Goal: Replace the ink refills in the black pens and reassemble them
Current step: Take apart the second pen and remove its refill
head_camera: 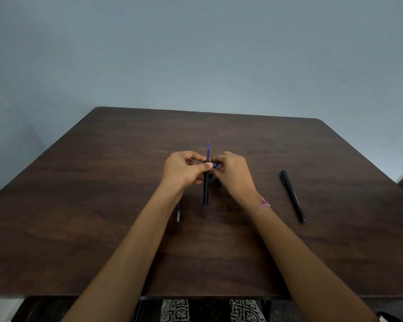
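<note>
My left hand (184, 169) pinches the top of a black pen barrel (205, 191), held upright above the middle of the table. A blue ink refill (208, 151) sticks out of the barrel's top, tip upward. My right hand (230, 173) holds a small blue pen part (215, 165) between its fingertips right beside the barrel's mouth. A second black pen (293, 196), fully assembled, lies on the table to the right. A loose refill (178, 213) lies on the table, partly hidden under my left forearm.
The dark wooden table (102, 182) stands against a plain grey-blue wall (196, 54). Something dark lies on the table under my right hand, mostly hidden. My knees show below the table's front edge.
</note>
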The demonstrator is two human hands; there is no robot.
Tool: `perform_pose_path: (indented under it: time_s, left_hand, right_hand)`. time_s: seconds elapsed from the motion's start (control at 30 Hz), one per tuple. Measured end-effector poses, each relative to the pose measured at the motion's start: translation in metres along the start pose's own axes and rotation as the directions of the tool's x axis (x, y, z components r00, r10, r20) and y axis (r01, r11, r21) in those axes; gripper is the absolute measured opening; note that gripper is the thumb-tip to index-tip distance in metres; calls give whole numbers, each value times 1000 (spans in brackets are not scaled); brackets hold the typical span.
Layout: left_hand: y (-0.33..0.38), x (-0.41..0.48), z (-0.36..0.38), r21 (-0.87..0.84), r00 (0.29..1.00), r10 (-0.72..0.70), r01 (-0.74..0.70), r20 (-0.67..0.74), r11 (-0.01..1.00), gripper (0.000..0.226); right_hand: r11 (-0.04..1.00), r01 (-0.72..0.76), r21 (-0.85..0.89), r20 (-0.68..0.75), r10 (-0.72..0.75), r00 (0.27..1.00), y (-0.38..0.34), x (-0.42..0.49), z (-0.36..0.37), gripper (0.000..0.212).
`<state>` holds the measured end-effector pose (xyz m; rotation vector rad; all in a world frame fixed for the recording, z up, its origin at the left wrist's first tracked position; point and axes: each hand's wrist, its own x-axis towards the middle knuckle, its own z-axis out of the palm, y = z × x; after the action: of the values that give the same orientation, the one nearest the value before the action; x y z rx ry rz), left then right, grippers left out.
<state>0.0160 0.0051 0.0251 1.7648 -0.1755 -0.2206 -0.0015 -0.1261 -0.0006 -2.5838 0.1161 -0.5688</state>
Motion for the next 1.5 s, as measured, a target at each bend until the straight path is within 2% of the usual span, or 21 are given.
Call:
perform_pose_path:
  time_s: [0.23,0.43,0.5,0.63,0.73,0.83,0.97,1.1,1.23,1.4,1.5]
  left_hand:
    - [-3,1,0,1,1000,1,-1,27,1000,13]
    - [-4,3,2,-14,1000,10,-10,19,1000,13]
    - [-5,3,2,-11,1000,5,-5,14,1000,13]
    - [-4,3,4,-29,1000,2,-2,9,1000,13]
    - [-6,2,5,-14,1000,9,-8,27,1000,14]
    - [-8,1,8,-17,999,26,-26,27,1000,17]
    - [-9,3,8,-51,999,47,-47,-18,998,16]
    - [-11,5,8,-42,996,68,-71,-61,997,19]
    - [-12,5,10,-41,992,90,-94,-84,995,15]
    - [-14,8,11,-27,988,109,-112,-111,993,16]
    - [-13,8,10,-99,989,80,-93,-127,991,14]
  right_hand:
    - [996,5,-89,1,-5,1000,3,0,4,35]
    - [997,18,-72,-9,-19,1000,5,0,2,29]
    - [1000,5,12,-63,-4,998,5,0,-3,22]
    - [944,-97,315,-107,137,985,9,-1,-18,6]
    - [841,-186,508,-49,243,969,11,-4,-27,10]
    - [764,-285,579,99,281,955,12,-5,-32,23]
    - [659,-406,633,348,226,910,11,-7,-36,31]
    - [539,-488,686,508,124,852,10,-7,-39,20]
    - [573,-477,667,531,83,843,10,-7,-39,26]
    - [622,-475,622,563,65,824,12,-6,-38,25]
    - [642,-467,608,581,41,813,13,-7,-37,23]
